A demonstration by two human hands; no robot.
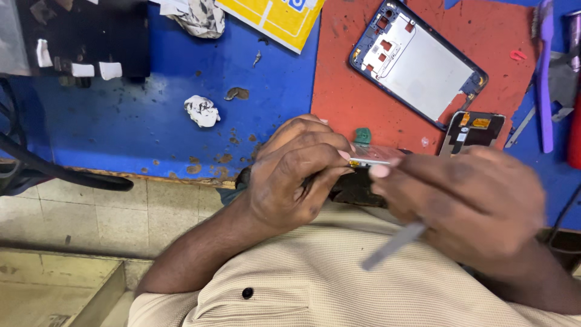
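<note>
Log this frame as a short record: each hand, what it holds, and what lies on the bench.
left hand: grips a small flat part at its edge
right hand: blurred, holds a thin grey tool, fingertip on the part
bench: blue surface with a red mat
on mat: open phone frame, small black board
elsewhere: crumpled tissue, purple brush

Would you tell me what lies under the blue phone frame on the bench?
The blue phone frame lies on a red mat, which rests on the blue bench. Whatever is directly beneath the frame is covered.
</note>
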